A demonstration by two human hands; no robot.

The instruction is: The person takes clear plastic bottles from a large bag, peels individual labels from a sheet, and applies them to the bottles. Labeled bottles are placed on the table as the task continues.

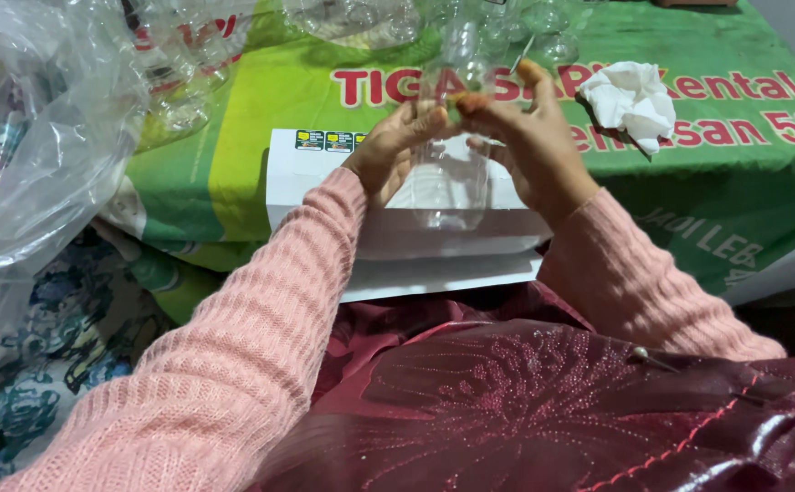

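Green printed sacking covers the worktop (707, 182) across the upper frame, with a white sheet (452, 246) hanging over its near edge. At upper centre both hands hold a clear plastic bottle (447, 187) upright, its long axis running up and down the picture, neck at the top. The left hand (388, 150) wraps the bottle from the left, fingers curled on it. The right hand (529, 146) meets it from the right, fingers (470, 102) pinching at the neck. A crumpled tissue (632, 98) lies further right.
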